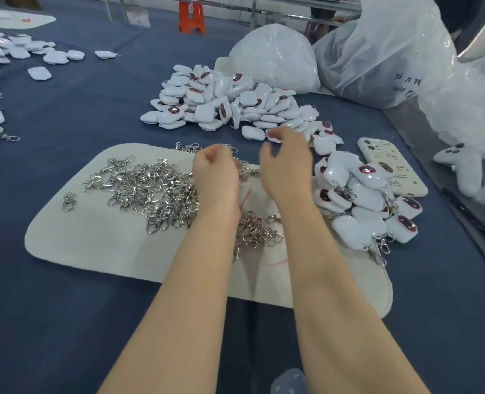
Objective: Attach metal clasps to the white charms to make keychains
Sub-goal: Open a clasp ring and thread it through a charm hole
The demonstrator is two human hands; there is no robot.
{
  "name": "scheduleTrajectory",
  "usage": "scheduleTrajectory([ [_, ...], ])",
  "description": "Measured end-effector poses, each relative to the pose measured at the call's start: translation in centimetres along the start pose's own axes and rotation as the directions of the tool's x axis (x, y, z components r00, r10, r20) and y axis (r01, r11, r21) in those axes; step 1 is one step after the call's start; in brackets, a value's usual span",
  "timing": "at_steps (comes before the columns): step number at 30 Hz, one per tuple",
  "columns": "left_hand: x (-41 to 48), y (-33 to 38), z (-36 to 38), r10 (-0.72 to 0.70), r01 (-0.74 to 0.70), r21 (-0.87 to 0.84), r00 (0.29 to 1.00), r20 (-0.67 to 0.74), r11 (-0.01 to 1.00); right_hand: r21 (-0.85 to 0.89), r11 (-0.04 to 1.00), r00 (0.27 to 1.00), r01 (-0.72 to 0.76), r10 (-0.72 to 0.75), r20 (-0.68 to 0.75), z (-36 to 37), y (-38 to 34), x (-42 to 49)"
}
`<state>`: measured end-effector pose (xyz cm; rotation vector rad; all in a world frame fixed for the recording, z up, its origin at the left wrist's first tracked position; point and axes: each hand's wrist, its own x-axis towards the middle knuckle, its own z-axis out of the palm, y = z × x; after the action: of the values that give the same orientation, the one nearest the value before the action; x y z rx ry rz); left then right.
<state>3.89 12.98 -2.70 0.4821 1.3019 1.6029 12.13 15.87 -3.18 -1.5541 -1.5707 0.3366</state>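
Head view shows your right hand (285, 166) at the near edge of the charm pile (227, 103), where its fingertips pinch one white charm (274, 137). This charm looks small, light and puffy, with a glossy shell, so I judge it can slip easily. Take it by its two flat faces, and leave free the corner where the clasp must go. The loop on that corner is too small to see.

Your left hand (215, 166) hangs just beside the right one, above the metal clasps (156, 191). Its fingers are curled into the palm. Whether a clasp is inside, I cannot tell.

The clasps are stiff metal and lie tangled together with their short chains. I think that pulling one will drag its neighbours, so lift it by the hook end and shake it loose.

The clasps lie on a cream felt mat (93, 245), which lies on the dark blue tablecloth (65, 322). Finished keychains (369, 206) are heaped at the right edge of the mat, and a phone in a cream case (392, 166) is just behind them. Big plastic bags (275, 58) stand behind the charm pile.
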Motion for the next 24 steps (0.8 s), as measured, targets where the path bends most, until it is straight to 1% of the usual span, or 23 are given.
scheduleTrajectory([
  [1, 0.5, 0.3, 0.5, 0.018, -0.018, -0.002, 1.0, 0.004, 1.0, -0.044, 0.999, 0.995, -0.008, 0.013, 0.101, 1.1, -0.1, 0.8],
  [3, 1.7, 0.9, 1.3, 0.057, -0.057, 0.003, 0.998, 0.003, 0.998, -0.103, 0.994, 0.974, -0.02, 0.042, 0.222, 2.9, -0.2, 2.4],
  [5, 2.9, 1.1, 2.0, 0.076, -0.076, 0.023, 0.997, -0.002, 0.997, -0.129, 0.991, 0.961, -0.034, 0.068, 0.268, 4.3, -0.2, 3.9],
  [8, 4.3, 1.1, 2.7, 0.092, -0.092, 0.033, 0.996, -0.012, 0.995, -0.191, 0.982, 0.949, -0.009, 0.069, 0.307, 5.8, 0.2, 5.7],
  [10, 4.9, 0.9, 3.2, 0.093, -0.092, 0.034, 0.995, -0.024, 0.995, -0.247, 0.969, 0.94, -0.021, 0.103, 0.325, 6.6, 0.7, 6.4],
  [13, 5.3, 0.5, 3.6, 0.092, -0.091, 0.041, 0.995, -0.027, 0.995, -0.343, 0.938, 0.951, -0.049, 0.15, 0.272, 7.3, 1.3, 6.8],
  [16, 5.4, 0.3, 3.6, 0.083, -0.081, 0.058, 0.996, -0.039, 0.995, -0.336, 0.933, 0.965, -0.128, 0.196, 0.175, 7.6, 1.4, 7.2],
  [20, 5.4, 0.3, 3.5, 0.093, -0.092, 0.054, 0.995, -0.022, 0.994, -0.33, 0.933, 0.973, -0.141, 0.193, 0.129, 7.5, 1.3, 7.2],
  [22, 5.3, 0.4, 3.2, 0.094, -0.093, 0.056, 0.995, -0.017, 0.994, -0.295, 0.942, 0.977, -0.162, 0.194, 0.084, 7.1, 1.2, 7.2],
  [23, 5.2, 0.4, 3.0, 0.093, -0.092, 0.068, 0.996, -0.012, 0.993, -0.239, 0.955, 0.979, -0.177, 0.197, 0.061, 6.8, 1.1, 7.1],
  [24, 5.0, 0.5, 2.8, 0.09, -0.089, 0.085, 0.996, 0.0, 0.992, -0.144, 0.972, 0.98, -0.188, 0.196, 0.044, 6.3, 0.8, 7.0],
])
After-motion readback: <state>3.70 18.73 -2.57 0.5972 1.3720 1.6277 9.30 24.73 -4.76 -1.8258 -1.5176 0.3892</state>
